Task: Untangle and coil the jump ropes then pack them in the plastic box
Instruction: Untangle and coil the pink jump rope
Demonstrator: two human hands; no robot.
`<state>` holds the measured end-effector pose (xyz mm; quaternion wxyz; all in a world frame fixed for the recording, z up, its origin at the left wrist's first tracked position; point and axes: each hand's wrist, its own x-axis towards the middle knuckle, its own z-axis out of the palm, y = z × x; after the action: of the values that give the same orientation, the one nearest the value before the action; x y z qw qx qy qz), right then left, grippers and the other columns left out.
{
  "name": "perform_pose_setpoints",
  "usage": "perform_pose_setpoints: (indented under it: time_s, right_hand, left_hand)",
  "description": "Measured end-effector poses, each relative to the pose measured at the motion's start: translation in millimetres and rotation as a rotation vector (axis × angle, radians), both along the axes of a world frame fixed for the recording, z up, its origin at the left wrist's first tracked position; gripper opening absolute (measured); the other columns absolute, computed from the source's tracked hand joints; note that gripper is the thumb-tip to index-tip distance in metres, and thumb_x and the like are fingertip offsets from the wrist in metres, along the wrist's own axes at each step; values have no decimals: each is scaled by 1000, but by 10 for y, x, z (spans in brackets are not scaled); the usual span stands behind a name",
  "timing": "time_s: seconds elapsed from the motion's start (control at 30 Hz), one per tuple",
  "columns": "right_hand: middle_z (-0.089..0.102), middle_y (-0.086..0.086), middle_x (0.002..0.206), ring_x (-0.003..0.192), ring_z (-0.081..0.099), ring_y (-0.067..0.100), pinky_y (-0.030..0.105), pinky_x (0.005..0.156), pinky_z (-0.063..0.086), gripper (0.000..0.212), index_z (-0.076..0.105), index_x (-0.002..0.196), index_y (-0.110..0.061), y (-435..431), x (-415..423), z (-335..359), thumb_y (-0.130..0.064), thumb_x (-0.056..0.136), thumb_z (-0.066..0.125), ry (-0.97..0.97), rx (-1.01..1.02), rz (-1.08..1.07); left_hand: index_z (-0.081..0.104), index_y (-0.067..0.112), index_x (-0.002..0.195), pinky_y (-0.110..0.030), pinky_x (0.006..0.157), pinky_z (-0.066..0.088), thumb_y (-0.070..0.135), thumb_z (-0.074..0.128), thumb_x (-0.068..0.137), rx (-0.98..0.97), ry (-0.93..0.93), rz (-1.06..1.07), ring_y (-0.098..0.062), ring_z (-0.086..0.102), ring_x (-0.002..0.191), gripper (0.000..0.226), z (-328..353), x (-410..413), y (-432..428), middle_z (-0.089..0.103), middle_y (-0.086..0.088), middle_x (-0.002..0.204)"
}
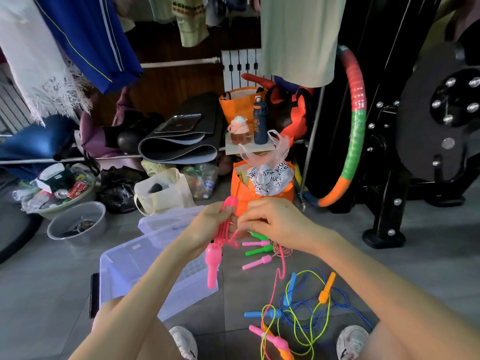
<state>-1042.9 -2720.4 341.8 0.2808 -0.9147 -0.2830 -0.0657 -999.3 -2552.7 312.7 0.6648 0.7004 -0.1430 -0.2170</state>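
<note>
My left hand (211, 224) grips a bundle of pink jump rope (225, 233) loops, and one pink handle (213, 266) dangles below it. My right hand (272, 224) pinches the same pink cord next to the left hand; the cord trails down to the floor. The clear plastic box (124, 266) stands open on the floor under my left forearm, its lid (166, 222) behind it. On the floor to the right lies a tangle of blue and yellow-green ropes (309, 315) with blue, orange and pink handles. Pink and green handles (257, 252) lie further back.
An orange bag (244, 193) stands behind my hands. A grey basin (78, 222) and a basin of rubbish (59, 193) sit at the left. A hula hoop (355, 131) and a black exercise machine (415, 141) stand at the right. My shoes (184, 341) are at the bottom.
</note>
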Motion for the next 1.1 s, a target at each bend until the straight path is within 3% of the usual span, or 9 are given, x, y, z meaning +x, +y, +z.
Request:
perform_pose_setpoints:
  time_s: [0.13,0.23,0.4,0.57,0.7,0.8,0.93,1.03,1.1]
  right_hand:
    - [67,0,84,80,59,11,34,75,46,17,74,87,-17,24,63,60,-25,88,59,70,42,24]
    - [68,0,81,79,59,11,30,76,46,11,75,86,-19,-81,167,78,-22,86,65,47,176,-70]
    - [58,-12,74,75,54,5,14,66,39,15,74,91,-14,-330,278,86,-6,79,71,99,162,-47]
    - [57,-15,77,76,53,-1,14,71,39,17,72,92,-13,-554,370,-105,-3,82,65,-105,77,-151]
    - [66,-5,72,69,63,11,22,71,51,15,67,89,-17,-753,350,-545,-5,89,58,106,504,-390]
    - [67,0,65,59,62,8,18,64,49,14,67,78,-13,-816,214,-1007,-6,88,60,335,786,-571]
    - [62,3,60,57,55,15,18,57,45,13,68,72,-8,-920,-12,-1477,-14,84,66,658,911,-710]
    - [50,5,60,52,43,15,22,53,37,5,68,82,-6,-957,-33,-1463,-7,85,64,654,1068,-739]
    - [54,1,63,54,48,7,18,55,38,5,68,86,-4,-915,5,-1258,-6,85,63,434,1081,-801]
  left_hand:
    - [57,-2,92,-29,56,54,1,37,96,-10,31,-47,-18,66,57,21,-48,-34,-95,66,-9,69]
    - [50,-1,81,-22,42,46,-8,33,91,-38,107,-58,-19,57,39,21,-30,-60,-118,60,-7,50]
    - [37,8,74,-11,37,21,13,38,89,-256,306,-204,-4,23,30,16,-5,-73,-45,32,2,41]
    - [67,9,78,-14,36,18,12,49,87,-286,368,-396,-2,19,33,21,85,-49,57,30,8,43]
    - [56,-3,113,-18,47,30,10,34,97,-643,513,-649,-6,28,44,30,189,-46,155,34,2,58]
    - [45,-10,120,-25,52,29,9,24,99,-810,537,-476,-7,26,46,36,325,16,320,37,-3,64]
    - [48,-9,121,-25,53,26,14,23,101,-875,467,-190,-12,32,54,40,271,283,572,35,-2,66]
    - [57,-6,108,-23,48,29,3,54,90,-969,462,-94,-8,27,51,21,220,448,625,34,0,59]
    - [59,4,90,-16,40,28,2,83,59,-929,393,65,-3,19,47,39,131,521,670,34,5,51]
